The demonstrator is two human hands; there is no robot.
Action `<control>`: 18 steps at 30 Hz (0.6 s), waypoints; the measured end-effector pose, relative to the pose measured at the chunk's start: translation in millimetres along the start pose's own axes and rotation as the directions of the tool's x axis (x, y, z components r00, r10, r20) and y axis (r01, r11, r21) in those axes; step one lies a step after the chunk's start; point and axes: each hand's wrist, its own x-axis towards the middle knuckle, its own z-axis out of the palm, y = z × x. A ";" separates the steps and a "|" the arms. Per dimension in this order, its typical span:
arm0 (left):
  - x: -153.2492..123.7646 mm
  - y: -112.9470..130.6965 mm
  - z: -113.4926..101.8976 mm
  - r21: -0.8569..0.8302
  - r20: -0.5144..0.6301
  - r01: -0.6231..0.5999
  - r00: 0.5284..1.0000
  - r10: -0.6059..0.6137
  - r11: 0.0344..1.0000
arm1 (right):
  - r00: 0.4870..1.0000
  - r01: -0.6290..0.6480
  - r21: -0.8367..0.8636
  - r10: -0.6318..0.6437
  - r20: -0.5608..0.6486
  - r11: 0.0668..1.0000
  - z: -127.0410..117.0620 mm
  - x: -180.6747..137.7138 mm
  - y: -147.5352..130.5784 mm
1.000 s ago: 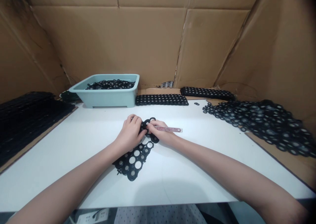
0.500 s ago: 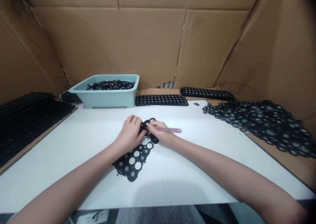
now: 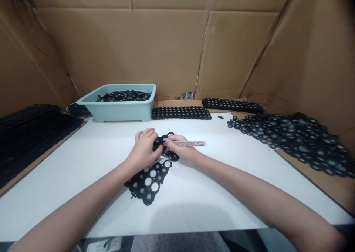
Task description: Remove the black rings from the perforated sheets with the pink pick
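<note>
My left hand (image 3: 144,147) is closed on the left side of a black sheet of joined rings (image 3: 172,155), thumb and fingers pinching it. On the other side, my right hand (image 3: 180,148) grips a slim clear-and-pink stick with lettering (image 3: 191,143), its near end pointing at the rings. The right fingertips meet the sheet there, and the tip of the stick is hidden by them. Below my left hand a black perforated piece with round holes (image 3: 148,181) lies on the white table (image 3: 210,185). Whether it joins the held sheet I cannot tell.
A pale blue basin (image 3: 122,111) of black rings stands at the back left. Flat black ring sheets (image 3: 181,112) lie beside it, with another stack (image 3: 233,104) behind. A heap of rings (image 3: 294,141) covers the right side. Dark stacked sheets (image 3: 36,137) fill the left edge.
My left hand has shifted slightly left and its thumb has moved a little on the ring sheet. The stick has tilted slightly closer to level. Everything else looks the same.
</note>
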 end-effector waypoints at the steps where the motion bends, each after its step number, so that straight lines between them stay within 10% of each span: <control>1: 1.1 -0.3 -2.0 -0.015 0.015 -0.016 1.000 0.016 1.000 | 1.000 -0.007 0.036 0.006 0.010 0.999 -0.5 0.4 -0.4; 18: 4.5 -3.2 -7.0 -0.079 0.103 0.041 0.994 -0.032 0.996 | 0.988 -0.147 0.141 0.152 -0.028 0.979 -9.4 9.2 -3.0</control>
